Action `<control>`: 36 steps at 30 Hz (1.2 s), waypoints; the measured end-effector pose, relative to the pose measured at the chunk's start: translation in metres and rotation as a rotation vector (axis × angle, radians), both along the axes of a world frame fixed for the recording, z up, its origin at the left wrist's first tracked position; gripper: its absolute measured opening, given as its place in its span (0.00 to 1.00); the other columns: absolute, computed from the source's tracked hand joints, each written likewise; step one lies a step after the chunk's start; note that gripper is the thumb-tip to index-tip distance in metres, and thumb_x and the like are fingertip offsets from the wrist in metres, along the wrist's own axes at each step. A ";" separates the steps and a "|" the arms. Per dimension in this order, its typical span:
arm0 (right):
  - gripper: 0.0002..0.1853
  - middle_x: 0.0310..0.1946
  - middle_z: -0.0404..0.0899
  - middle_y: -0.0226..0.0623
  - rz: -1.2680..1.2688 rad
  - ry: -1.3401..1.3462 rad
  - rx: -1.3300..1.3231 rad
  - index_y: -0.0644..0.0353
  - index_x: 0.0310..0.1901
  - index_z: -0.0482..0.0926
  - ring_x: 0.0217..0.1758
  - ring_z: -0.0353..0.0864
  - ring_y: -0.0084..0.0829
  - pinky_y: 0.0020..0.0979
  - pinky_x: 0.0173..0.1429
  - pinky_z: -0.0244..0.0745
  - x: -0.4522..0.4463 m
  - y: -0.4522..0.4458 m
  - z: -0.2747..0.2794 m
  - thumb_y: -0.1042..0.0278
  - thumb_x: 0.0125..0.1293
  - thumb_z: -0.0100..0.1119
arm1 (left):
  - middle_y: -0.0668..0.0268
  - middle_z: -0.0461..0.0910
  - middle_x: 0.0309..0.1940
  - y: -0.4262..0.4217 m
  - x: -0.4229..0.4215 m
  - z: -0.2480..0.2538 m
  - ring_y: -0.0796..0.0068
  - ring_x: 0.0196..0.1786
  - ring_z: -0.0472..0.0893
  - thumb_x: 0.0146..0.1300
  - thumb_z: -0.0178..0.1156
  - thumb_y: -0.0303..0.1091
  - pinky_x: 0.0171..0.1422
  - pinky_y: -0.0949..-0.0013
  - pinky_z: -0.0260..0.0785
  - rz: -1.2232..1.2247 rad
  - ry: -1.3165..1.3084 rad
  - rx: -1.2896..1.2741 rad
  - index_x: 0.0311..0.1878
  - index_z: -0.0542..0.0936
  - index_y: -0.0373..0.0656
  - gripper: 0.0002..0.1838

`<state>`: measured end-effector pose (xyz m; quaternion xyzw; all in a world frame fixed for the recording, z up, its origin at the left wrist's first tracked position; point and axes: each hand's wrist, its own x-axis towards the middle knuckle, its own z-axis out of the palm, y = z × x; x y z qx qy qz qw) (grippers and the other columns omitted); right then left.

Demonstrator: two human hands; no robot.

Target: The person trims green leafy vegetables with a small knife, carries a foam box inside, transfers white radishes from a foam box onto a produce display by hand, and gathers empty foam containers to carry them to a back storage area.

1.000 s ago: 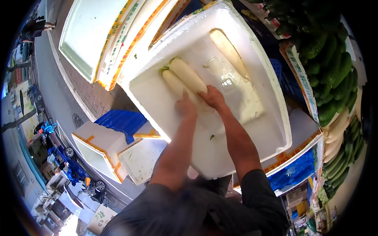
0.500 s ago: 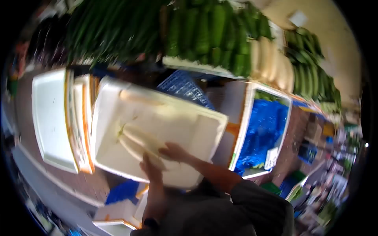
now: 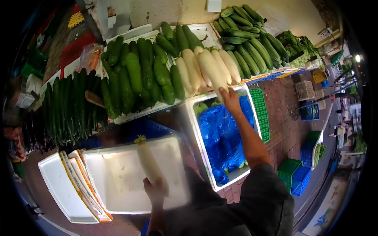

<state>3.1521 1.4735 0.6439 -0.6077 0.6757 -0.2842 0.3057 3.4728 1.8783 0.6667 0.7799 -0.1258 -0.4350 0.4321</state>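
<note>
My right hand grips the lower end of a daikon radish, which lies slanted over the row of other daikons on the stall. My left hand is wrapped round the thick end of another daikon, its leafy stub pointing away from me. That second daikon is over the white foam box, whose bottom shows beneath it. Below my right forearm stands a foam box with blue plastic covering what is inside.
Large green gourds and dark slim cucumbers lie left of the daikons. Striped green gourds and leafy greens are to the right. White foam lids lean at the left; a green crate stands right.
Both hands were together over the foam box, on daikons. My right hand has carried one up and right to the stall; my left keeps another over the box. The view has turned.
</note>
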 end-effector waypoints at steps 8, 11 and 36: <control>0.26 0.42 0.82 0.63 0.136 0.480 -0.333 0.69 0.50 0.78 0.44 0.82 0.63 0.53 0.48 0.77 -0.101 -0.157 -0.128 0.50 0.64 0.64 | 0.61 0.77 0.38 -0.083 -0.039 0.020 0.73 0.39 0.76 0.61 0.67 0.40 0.42 0.66 0.72 -0.137 0.060 0.024 0.49 0.72 0.35 0.22; 0.20 0.50 0.80 0.61 0.037 0.477 -0.401 0.70 0.53 0.79 0.54 0.79 0.58 0.46 0.54 0.77 -0.068 -0.121 -0.076 0.62 0.68 0.61 | 0.63 0.77 0.40 -0.134 -0.063 0.036 0.75 0.39 0.75 0.61 0.68 0.41 0.44 0.68 0.71 -0.131 0.138 -0.035 0.52 0.74 0.34 0.24; 0.26 0.54 0.80 0.42 0.165 0.886 -0.493 0.56 0.56 0.75 0.58 0.77 0.47 0.77 0.64 0.57 -0.010 -0.172 -0.100 0.46 0.64 0.63 | 0.58 0.86 0.40 -0.047 -0.040 -0.074 0.65 0.40 0.85 0.73 0.61 0.37 0.45 0.63 0.78 -0.320 -0.168 0.081 0.51 0.82 0.35 0.14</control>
